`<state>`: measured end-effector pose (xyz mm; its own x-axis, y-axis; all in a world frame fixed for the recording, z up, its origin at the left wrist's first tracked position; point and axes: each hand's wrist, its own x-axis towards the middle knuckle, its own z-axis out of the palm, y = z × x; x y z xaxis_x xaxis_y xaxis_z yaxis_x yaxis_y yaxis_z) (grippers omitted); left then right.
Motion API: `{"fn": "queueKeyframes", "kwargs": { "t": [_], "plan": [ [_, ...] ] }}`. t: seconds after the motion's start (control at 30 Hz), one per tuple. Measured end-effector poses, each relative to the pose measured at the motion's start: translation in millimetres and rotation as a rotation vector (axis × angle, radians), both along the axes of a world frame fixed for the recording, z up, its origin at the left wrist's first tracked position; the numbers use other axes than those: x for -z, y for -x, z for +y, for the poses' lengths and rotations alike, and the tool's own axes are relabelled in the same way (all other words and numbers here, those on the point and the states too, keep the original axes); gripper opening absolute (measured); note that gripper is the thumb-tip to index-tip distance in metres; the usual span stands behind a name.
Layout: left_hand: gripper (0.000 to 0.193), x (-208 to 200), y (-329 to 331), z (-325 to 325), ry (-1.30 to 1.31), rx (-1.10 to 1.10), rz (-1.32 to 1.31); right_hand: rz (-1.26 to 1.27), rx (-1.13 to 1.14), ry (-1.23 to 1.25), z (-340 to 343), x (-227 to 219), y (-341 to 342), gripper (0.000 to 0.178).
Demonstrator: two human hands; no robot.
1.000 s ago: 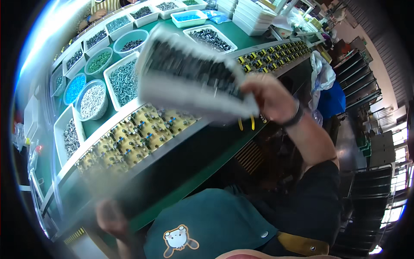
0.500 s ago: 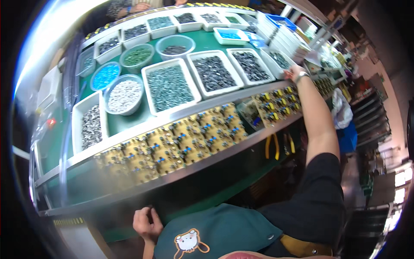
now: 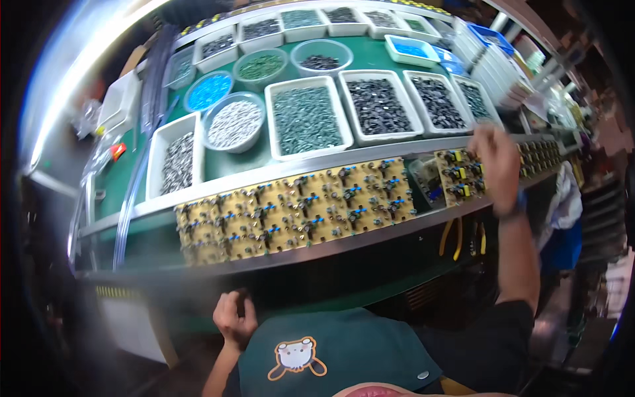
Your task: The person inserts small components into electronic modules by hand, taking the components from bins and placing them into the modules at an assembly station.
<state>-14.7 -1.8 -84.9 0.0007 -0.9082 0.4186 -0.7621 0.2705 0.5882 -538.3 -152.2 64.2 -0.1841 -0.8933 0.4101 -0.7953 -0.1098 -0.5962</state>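
Observation:
My right hand is over the right-hand circuit board, which carries yellow parts. Its fingers are bent together, and whatever they hold is too small or hidden to make out. Just beyond it stands a white tray of small green parts. My left hand is in front of the bench near my apron, away from the boards. Its fingers are curled in, and I cannot see what is inside them. Between the hands lies a long row of tan circuit boards with black, blue and silver components, set along the bench's front rail.
Trays of dark parts and green parts stand behind the rail, beside tubs of white parts and blue parts. Yellow-handled pliers hang below the front edge. Stacked white trays rise at the back right.
My right hand has drawn back from the rightmost tray of green parts to above the yellow-part board. The whole view has shifted; my left hand stays curled near the apron.

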Motion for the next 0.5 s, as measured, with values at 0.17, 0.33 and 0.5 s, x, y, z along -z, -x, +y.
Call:
{"fn": "queueKeyframes", "kwargs": {
  "t": [0.17,0.33,0.5],
  "plan": [
    [0.026,-3,-2,2,-0.046,-0.027,-0.028,0.427,-0.699,0.243,136,85,-115,0.018],
    [0.027,-4,-1,1,-0.058,-0.006,-0.121,0.230,-0.534,0.054,168,138,-148,0.032],
    [0.022,-3,4,5,0.015,-0.092,-0.149,0.365,-0.541,0.049,161,157,-152,0.038]
  ]
}}
